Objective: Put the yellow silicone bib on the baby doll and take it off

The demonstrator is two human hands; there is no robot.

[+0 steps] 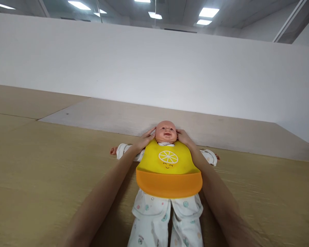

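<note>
By the table's [54,161] far edge, left hand [145,139] and right hand [184,137] flank the doll's [166,127] head, grip hidden. Bib [168,171] fastening, seemingly, needs aligned ends.

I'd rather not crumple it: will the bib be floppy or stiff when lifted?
The bib probably bends without going limp, since it lies smooth on the doll. Its orange pocket likely keeps its shape, curving evenly without creases. Lifting may snag at the doll's neck, where the bib sits close.
</note>
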